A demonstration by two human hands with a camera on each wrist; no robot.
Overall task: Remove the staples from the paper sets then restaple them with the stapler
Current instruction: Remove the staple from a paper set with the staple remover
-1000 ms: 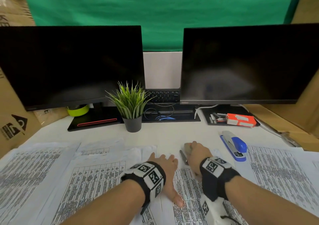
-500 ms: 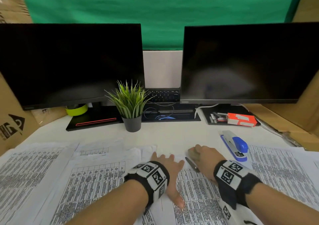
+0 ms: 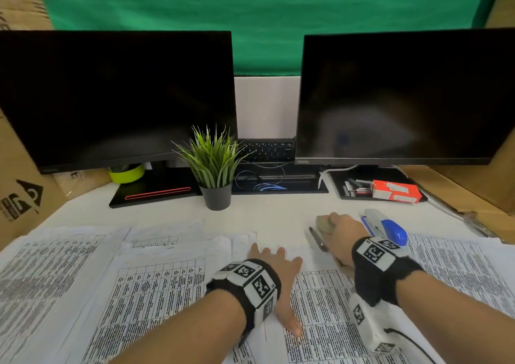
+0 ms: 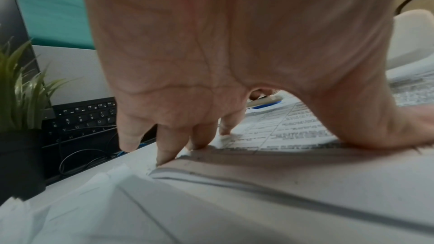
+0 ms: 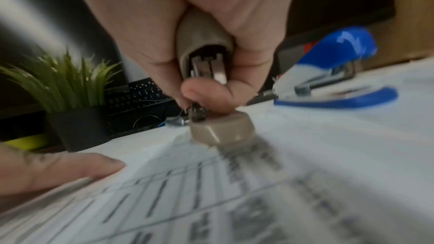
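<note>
Left hand [image 3: 278, 269] lies flat, fingers spread, pinning the paper set [image 3: 320, 308] on the desk; right hand [image 3: 341, 238] squeezes a beige staple remover [image 5: 206, 73], just beside the blue stapler [image 3: 386, 227]. Whether a staple is caught is too blurred to tell; best to keep the sheets pressed; thin printed paper tears easily, claws are hard metal.

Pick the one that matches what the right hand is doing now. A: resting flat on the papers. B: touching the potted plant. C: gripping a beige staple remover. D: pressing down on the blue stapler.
C: the right hand is curled round a beige staple remover with metal jaws, just above the papers, while the blue stapler lies untouched beside it.
</note>
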